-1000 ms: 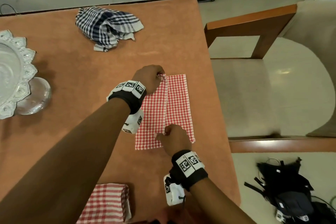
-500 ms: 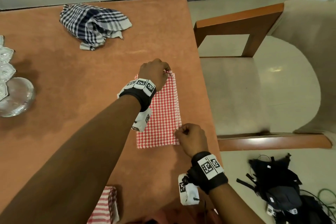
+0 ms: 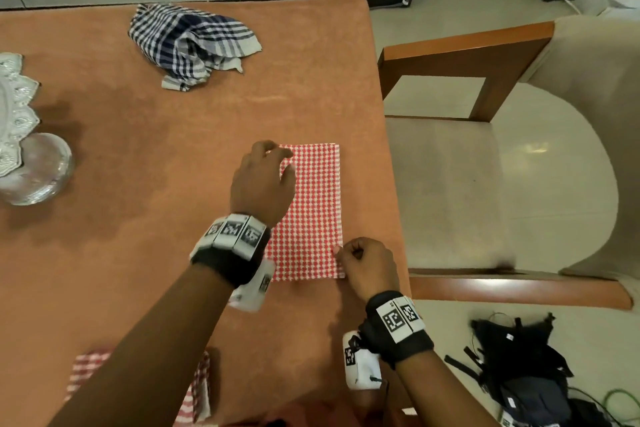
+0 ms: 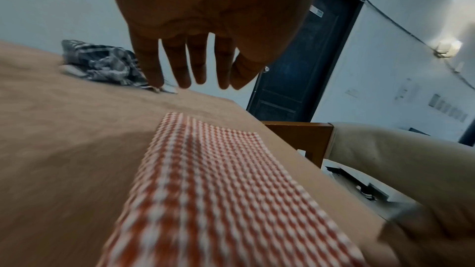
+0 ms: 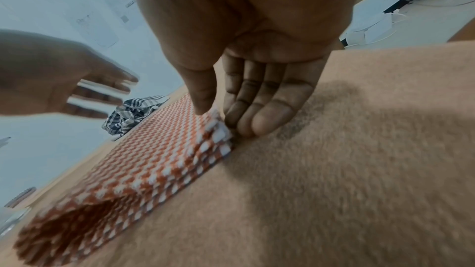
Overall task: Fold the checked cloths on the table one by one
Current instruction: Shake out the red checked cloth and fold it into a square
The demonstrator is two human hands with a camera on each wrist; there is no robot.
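Our left hand (image 3: 261,180) has let go of the far corner it was pinching half a second ago and now hovers, fingers spread and straight, above the red checked cloth (image 3: 313,211), touching nothing in the wrist view. Our right hand (image 3: 367,265) holds on: thumb and fingers (image 5: 257,117) pinch the stacked layers at the near right corner. The cloth, open to twice this width a second ago, now lies as a narrow strip near the right edge of the table (image 3: 173,166), so we judge the lengthwise fold done and a crosswise fold or a smoothing pass due next. Another red checked cloth (image 3: 201,388) lies near us, partly hidden under our left arm. The blue checked cloth (image 3: 188,42) sits crumpled at the far side, not yet folded.
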